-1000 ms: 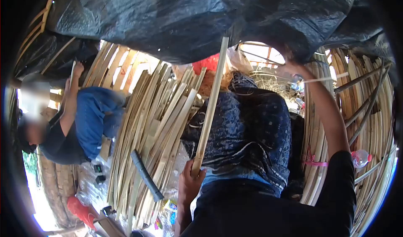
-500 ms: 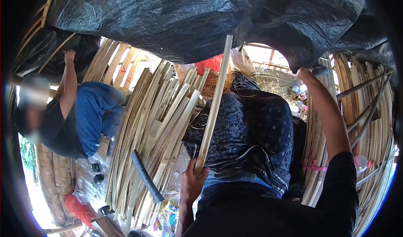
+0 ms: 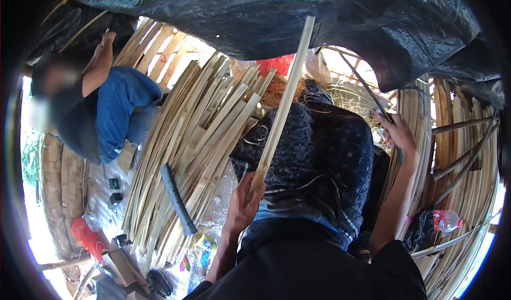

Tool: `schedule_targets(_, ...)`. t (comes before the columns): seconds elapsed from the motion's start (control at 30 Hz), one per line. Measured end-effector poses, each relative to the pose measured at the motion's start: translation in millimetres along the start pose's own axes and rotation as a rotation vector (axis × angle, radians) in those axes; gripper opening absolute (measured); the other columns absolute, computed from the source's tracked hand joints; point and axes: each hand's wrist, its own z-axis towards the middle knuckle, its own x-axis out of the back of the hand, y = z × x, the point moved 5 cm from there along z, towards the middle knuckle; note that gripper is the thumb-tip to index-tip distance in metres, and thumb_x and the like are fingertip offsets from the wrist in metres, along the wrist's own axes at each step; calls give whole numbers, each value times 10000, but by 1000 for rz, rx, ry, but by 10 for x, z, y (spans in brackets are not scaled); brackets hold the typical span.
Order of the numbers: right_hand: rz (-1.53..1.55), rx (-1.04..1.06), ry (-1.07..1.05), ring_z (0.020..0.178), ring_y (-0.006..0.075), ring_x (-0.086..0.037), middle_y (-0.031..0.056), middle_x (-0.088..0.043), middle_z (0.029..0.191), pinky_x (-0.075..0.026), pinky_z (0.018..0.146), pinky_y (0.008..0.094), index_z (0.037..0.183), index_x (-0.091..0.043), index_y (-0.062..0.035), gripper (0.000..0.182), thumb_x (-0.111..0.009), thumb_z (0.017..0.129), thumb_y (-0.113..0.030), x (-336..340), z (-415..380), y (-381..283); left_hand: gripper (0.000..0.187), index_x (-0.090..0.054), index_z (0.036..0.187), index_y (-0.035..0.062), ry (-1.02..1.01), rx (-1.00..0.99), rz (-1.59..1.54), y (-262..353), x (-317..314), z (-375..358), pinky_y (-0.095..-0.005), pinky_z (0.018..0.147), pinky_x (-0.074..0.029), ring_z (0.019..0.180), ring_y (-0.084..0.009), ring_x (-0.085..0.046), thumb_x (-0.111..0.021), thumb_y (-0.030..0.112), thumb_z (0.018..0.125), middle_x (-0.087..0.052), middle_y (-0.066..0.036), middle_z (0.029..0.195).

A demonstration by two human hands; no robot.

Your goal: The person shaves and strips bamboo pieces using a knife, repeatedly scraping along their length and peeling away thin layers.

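My left hand [image 3: 246,200] is closed around the lower end of a long pale bamboo strip [image 3: 285,100]. The strip stands tilted up across my lap, its far end in front of the black plastic sheet. On the other side, my right hand [image 3: 398,134] grips a long, thin, dark-bladed knife [image 3: 367,84]. Its blade points up and left, apart from the strip. Dark patterned cloth [image 3: 319,156] covers my legs between both hands.
Left of my lap lie many bamboo strips [image 3: 197,135] with a dark grey tube [image 3: 178,199] on top. A co-worker in blue jeans [image 3: 125,103] sits at the left. Black sheeting [image 3: 255,18] hangs ahead. A plastic bottle [image 3: 446,221] lies at right beside bundled strips [image 3: 415,106].
My right hand has come back from the far right towards me, and the knife blade now shows. My left hand still holds the bamboo strip. The view has shifted somewhat.
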Motion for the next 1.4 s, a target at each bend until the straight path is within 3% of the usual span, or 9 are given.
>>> schedule_targets(0.13,286,187,-153,460,53,-419,-61,-401,590,-345,428,271,1325,-687,-17,486,-621,1075,-428,-392,-553,-60,556,-573,1385,33,-83,53,-307,127,-61,6,-265,527,-431,559,-109,-524,-321,476,1164,-615,-50,819)
schedule_targets(0.23,283,232,-186,485,51,-439,-59,-405,598,-361,468,275,1400,-677,-48,507,-625,1071,-431,-560,-862,-223,636,-557,1417,26,-68,10,-282,216,-111,49,-273,512,-435,558,-116,-543,-269,530,1155,-625,-61,845)
schedule_targets(0.37,122,516,-12,560,130,-561,59,-634,655,-450,586,349,1239,-760,-56,431,-645,1047,-424,-845,-1098,-536,540,-549,1319,2,-68,86,-362,169,-194,88,-246,446,-399,528,-91,-515,-347,475,1154,-592,-54,812)
schedule_targets(0.5,-2,640,80,680,355,-741,150,-720,721,-558,653,440,1002,-759,-68,433,-692,984,-495,-1269,-1174,-687,364,-589,1265,25,-114,-43,-247,225,-278,69,-242,475,-391,536,-62,-494,-508,353,1131,-573,-22,795)
schedule_targets(0.57,-171,775,198,643,334,-736,128,-723,706,-569,611,431,959,-756,-78,484,-713,947,-560,-1413,-1244,-859,269,-587,1218,38,-52,-7,-246,207,-290,55,-226,478,-377,549,-34,-470,-615,273,1090,-538,14,753)
schedule_targets(0.77,-315,968,307,580,268,-722,70,-706,667,-560,511,388,807,-682,-96,539,-724,912,-623,-1905,-1228,-1045,269,-614,1072,-38,84,-154,43,43,-260,43,-409,589,-470,618,-312,-583,-661,226,1055,-654,-201,786)
schedule_targets(0.87,-283,1006,307,574,261,-717,53,-679,646,-551,500,392,777,-645,-101,558,-716,912,-637,-2066,-1237,-997,263,-626,1054,-30,120,-258,64,89,-224,53,-411,586,-449,601,-287,-547,-645,232,1065,-632,-185,749)
schedule_targets(1.13,-303,1130,277,593,239,-677,25,-608,679,-545,567,365,794,-631,-93,596,-791,790,-666,-1972,-1110,-994,395,-568,888,37,-168,129,-206,101,-264,32,-296,523,-336,583,-73,-423,-603,374,1092,-481,14,658)
schedule_targets(1.4,-383,1233,408,579,197,-677,15,-596,667,-548,566,333,732,-607,-117,662,-720,805,-765,-1817,-931,-1148,428,-538,833,60,-129,92,-205,140,-168,-74,-277,516,-310,570,-61,-397,-588,394,1098,-453,32,649)
